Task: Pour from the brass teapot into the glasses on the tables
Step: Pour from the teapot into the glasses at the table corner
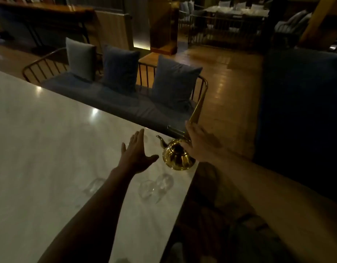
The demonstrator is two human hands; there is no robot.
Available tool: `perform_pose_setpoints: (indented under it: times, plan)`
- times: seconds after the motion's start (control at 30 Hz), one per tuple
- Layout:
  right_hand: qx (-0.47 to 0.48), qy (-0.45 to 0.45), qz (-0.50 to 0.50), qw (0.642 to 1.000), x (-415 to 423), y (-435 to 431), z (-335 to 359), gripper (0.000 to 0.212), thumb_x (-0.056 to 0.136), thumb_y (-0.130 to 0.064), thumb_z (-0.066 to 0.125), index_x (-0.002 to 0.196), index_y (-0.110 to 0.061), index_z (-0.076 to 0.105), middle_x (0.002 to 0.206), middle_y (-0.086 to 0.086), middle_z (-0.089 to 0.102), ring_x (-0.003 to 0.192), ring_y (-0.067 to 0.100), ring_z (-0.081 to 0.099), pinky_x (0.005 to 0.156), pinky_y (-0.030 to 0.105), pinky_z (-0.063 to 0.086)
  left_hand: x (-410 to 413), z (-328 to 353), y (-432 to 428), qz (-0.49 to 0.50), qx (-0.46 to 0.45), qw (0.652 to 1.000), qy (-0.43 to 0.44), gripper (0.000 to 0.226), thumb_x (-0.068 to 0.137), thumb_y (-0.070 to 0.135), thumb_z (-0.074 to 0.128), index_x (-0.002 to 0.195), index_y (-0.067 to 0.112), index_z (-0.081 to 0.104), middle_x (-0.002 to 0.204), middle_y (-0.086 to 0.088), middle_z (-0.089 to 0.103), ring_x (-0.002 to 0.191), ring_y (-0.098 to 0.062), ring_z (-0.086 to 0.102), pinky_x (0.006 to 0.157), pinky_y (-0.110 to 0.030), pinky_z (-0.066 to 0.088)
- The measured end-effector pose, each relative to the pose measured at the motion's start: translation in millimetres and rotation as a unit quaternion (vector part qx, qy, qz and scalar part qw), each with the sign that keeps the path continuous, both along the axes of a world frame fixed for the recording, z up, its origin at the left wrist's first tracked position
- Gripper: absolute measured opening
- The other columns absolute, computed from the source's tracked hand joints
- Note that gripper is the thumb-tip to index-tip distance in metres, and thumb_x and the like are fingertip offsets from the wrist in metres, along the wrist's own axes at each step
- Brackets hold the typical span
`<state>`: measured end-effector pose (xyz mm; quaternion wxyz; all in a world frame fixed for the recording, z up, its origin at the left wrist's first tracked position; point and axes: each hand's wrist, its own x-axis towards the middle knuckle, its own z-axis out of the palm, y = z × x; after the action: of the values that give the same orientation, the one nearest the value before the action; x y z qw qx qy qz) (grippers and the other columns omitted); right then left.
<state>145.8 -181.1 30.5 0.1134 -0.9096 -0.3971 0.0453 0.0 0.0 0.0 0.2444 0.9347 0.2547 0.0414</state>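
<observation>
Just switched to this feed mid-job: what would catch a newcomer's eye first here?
The shiny brass teapot near the pale table's right edge stands out in the dim room. Both hands flank it open: the right hand at its handle side, the left hand left of it. Clear glasses stand nearer the camera.

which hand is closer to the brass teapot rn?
Right. The right hand is at the brass teapot, over its handle side; the left hand is open, just left of it, apart.
</observation>
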Motion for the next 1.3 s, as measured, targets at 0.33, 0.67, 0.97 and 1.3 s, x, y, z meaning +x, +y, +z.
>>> perform_pose_setpoints:
  times: [0.33,0.67,0.97,1.3]
  plan:
    - [-0.106,0.007,0.136,0.985,80,75,-48,0.065,0.098,-0.045,0.036,0.153,-0.026,0.007,0.141,0.011,0.041,0.119,0.024,0.049,0.096,0.04,0.047,90,-60,17,0.058,-0.073,0.996,0.008,0.105,0.086,0.048,0.069,0.158,0.019,-0.002,0.167,-0.006,0.002,0.154,-0.023,0.002,0.124,-0.051,0.005]
    - [-0.003,0.078,0.16,0.984,81,85,-68,0.047,0.103,-0.032,0.035,0.15,-0.027,0.03,0.109,0.004,0.064,0.077,0.009,0.06,0.051,0.003,0.037,110,-119,-18,0.003,-0.157,0.988,0.004,0.114,0.064,0.069,0.074,0.154,0.033,0.015,0.161,0.005,0.024,0.146,-0.019,0.027,0.118,-0.052,0.026]
    - [0.078,0.249,0.102,0.96,84,93,-54,0.037,0.102,-0.03,0.041,0.135,-0.022,0.055,0.12,0.004,0.067,0.106,0.016,0.064,0.057,-0.002,0.042,117,-141,-44,0.024,-0.167,0.985,-0.019,0.126,0.058,0.063,0.081,0.156,0.032,0.007,0.161,0.001,0.018,0.145,-0.024,0.029,0.116,-0.052,0.031]
    - [0.093,0.252,0.243,0.932,89,102,-46,0.035,0.1,-0.029,0.047,0.132,-0.019,0.058,0.125,0.003,0.066,0.108,0.015,0.065,0.073,0.003,0.044,124,-140,-59,0.131,-0.158,0.976,-0.075,0.118,0.06,0.073,0.074,0.155,0.033,0.015,0.158,-0.002,0.027,0.139,-0.027,0.04,0.107,-0.052,0.042]
